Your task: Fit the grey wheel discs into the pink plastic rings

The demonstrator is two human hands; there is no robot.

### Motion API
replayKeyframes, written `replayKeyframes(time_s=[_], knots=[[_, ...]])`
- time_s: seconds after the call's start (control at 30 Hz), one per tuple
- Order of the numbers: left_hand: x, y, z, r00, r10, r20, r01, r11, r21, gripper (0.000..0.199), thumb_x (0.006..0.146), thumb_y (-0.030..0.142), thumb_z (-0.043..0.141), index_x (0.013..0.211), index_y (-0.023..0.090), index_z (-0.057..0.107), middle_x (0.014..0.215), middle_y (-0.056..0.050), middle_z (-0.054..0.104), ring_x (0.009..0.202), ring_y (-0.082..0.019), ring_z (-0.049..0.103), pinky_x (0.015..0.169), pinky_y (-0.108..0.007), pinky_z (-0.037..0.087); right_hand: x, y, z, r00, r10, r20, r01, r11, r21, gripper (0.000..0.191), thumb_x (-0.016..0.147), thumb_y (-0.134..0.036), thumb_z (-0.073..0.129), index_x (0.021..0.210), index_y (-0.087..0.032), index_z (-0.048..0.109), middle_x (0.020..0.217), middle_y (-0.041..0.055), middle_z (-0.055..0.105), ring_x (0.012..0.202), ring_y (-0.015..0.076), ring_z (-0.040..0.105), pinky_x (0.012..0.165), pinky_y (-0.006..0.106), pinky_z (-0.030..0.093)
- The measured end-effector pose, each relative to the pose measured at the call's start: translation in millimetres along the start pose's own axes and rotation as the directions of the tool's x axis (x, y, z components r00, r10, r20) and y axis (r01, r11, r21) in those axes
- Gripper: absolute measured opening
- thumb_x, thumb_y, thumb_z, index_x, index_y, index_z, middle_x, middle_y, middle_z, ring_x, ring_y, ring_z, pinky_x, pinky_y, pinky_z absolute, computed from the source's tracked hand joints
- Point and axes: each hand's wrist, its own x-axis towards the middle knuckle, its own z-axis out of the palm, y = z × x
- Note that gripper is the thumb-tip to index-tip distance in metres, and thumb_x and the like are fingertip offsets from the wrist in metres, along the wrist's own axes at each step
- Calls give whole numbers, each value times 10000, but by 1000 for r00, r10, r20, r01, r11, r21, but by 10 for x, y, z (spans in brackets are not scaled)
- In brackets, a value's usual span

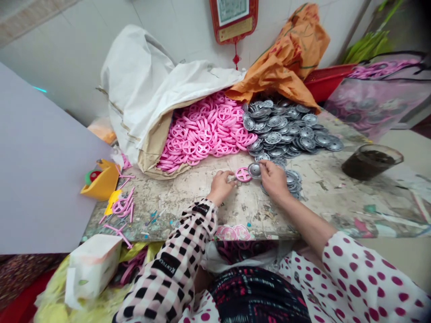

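Note:
My left hand [221, 186] is closed, thumb and forefinger at the left edge of a pink spoked plastic wheel [243, 174], just above or on the tabletop. My right hand [273, 179] pinches a round silver-grey plastic wheel cover [254, 170] by its right side. The cover is right beside the pink wheel, their edges close together or overlapping. Under and behind my right hand lies a small group of grey covers [293, 181], partly hidden by the hand. Beyond my hands a heap of pink wheels [205, 134] meets a heap of grey covers [286, 125].
The pink heap spills from a white sack [141, 76]; an orange sack [289, 54] lies behind the grey one. A glass of dark liquid [370, 162] stands at right. Pink rods [129, 206] and a yellow container [103, 181] are at left. A paper box [94, 267] sits below the worn table's [323, 202] edge.

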Motion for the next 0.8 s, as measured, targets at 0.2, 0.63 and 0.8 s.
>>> replayKeyframes(time_s=[0.2,0.63,0.8], knots=[[135,184,125,975,176,137,-204,950,235,186,781,317,618,932,232,687,896,-40,523,862,-173,522,786,-285,417,84,50,-96,987,157,-22,-138,920,366,363,832,-409,450,1049,-175,624,776,31,634,605,158,538,595,291,434],[-991,-72,-190,986,124,113,-123,992,-10,90,799,252,591,849,209,653,844,-13,562,834,-135,533,759,-256,415,-688,-257,97,923,-46,381,-8,990,140,269,818,-313,532,1022,-183,651,840,36,637,720,164,549,679,277,406],[-970,-76,-167,992,-123,42,125,991,-58,447,630,308,765,1017,198,573,867,-3,545,841,-158,521,758,-276,410,-757,-356,112,873,-74,481,145,983,-111,282,882,-309,466,1073,-189,635,1003,92,582,935,200,546,801,292,385]])
